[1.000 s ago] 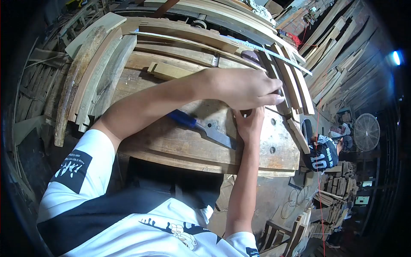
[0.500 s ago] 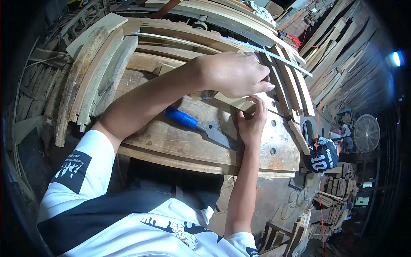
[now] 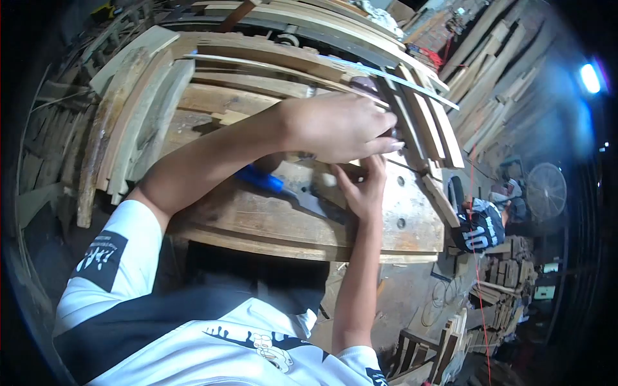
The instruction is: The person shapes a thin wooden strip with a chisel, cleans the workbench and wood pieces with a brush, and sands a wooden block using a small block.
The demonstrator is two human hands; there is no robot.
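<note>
My left hand (image 3: 341,127) reaches across the bench, its fingers curled and the thumb pressed toward them. Something small and dark shows at its fingertips, too hidden to name. Just below it, my right hand (image 3: 367,186) has its thumb and fingers bent around the near end of a pale piece of wood. Most of that wood piece (image 3: 228,118) is covered by my left hand and forearm; its far end shows beyond the arm. A blue-handled chisel (image 3: 265,181) lies on the wooden workbench (image 3: 277,225), its blade pointing toward my right wrist.
Several wooden boards (image 3: 145,122) lie along the bench's left side, and strips (image 3: 425,116) along its right. A long pale rule (image 3: 412,83) crosses the back. Beyond, a person in a dark shirt (image 3: 483,228) sits near a fan (image 3: 547,190). Stacked timber (image 3: 502,289) stands at right.
The view has shifted slightly. My right hand has moved a little left and its thumb stands further from the fingers. The left hand stays above it; the chisel lies as before.
</note>
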